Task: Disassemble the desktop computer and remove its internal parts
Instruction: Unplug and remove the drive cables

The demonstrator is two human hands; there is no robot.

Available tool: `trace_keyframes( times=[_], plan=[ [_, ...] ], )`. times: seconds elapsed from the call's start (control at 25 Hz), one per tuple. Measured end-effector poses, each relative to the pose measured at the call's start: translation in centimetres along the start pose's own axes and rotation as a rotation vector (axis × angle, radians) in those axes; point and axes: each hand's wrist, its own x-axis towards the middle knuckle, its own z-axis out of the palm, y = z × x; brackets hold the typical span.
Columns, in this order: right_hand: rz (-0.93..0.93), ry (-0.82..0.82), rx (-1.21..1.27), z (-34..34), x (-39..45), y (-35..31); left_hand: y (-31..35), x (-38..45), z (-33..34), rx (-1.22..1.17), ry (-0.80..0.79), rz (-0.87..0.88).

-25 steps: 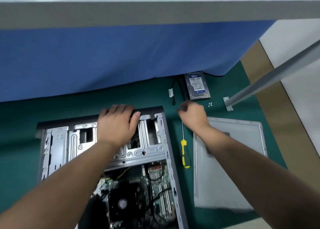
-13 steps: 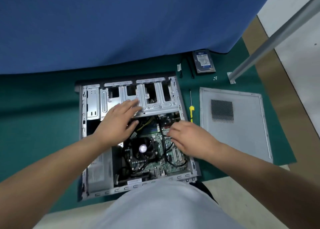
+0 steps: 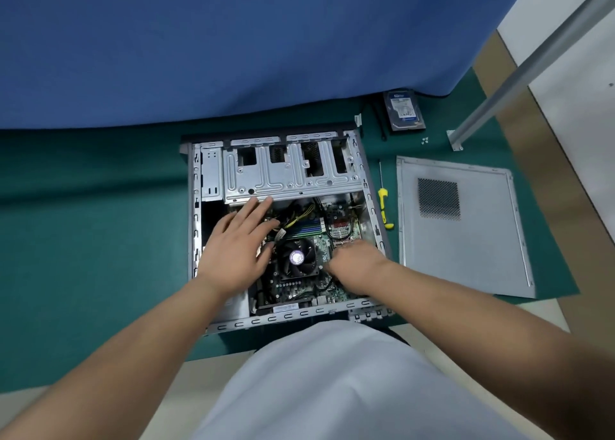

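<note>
The open grey computer case lies on its side on the green mat. Inside are the motherboard, a black CPU fan and a metal drive cage at the far end. My left hand lies flat over the left part of the interior, fingers straight, tips reaching the cage's lower edge. My right hand is down on the board right of the fan with its fingers curled under; what they hold is hidden.
The removed side panel lies right of the case. A yellow-handled screwdriver sits between them. A hard drive, a black cable and small screws lie at the back right. A metal table leg slants there.
The view has tilted down and pulled back. My left hand slid from the drive cage down into the case. My right hand left the screwdriver's side, entered the case and curled beside the fan.
</note>
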Motion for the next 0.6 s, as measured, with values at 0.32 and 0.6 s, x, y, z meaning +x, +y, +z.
trace_keyframes(
  times=[0.32,0.6],
  plan=[
    [-0.010,0.303,0.669,-2.2,-1.3,2.4,0.0,-0.5,-0.7,-0.150,0.003,0.066],
    [0.038,0.618,0.983,-4.0,-0.3,2.6,2.6,-1.0,-1.1,-0.250,-0.053,-0.038]
  ],
)
